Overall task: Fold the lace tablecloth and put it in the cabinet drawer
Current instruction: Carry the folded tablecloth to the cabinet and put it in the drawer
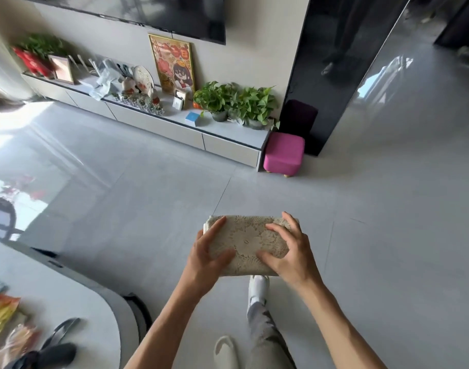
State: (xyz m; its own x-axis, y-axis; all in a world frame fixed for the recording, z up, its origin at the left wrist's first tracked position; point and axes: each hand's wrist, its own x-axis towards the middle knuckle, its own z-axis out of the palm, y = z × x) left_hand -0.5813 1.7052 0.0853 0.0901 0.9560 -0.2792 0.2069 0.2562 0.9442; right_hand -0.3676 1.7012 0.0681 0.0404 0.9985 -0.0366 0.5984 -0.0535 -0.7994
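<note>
Lace tablecloth (248, 245) folded, gripped between left hand (205, 253) and right hand (289, 251), fingers (277, 227) curled over its top

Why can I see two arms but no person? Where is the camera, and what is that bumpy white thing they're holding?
The camera sits on the person's head and looks forward and down, so you see only their arms, legs and feet, just as they do. It is one picture from that one camera.

The left hand and right hand grip a folded lace tablecloth between them, above the grey floor. It is already folded into a small thick bundle.

Ahead, along the wall, is a long low cabinet with drawers, all shut. On top of it stand green plants, a framed picture and small ornaments. A pink stool sits at its end. At the bottom left is the edge of a white table.
</note>
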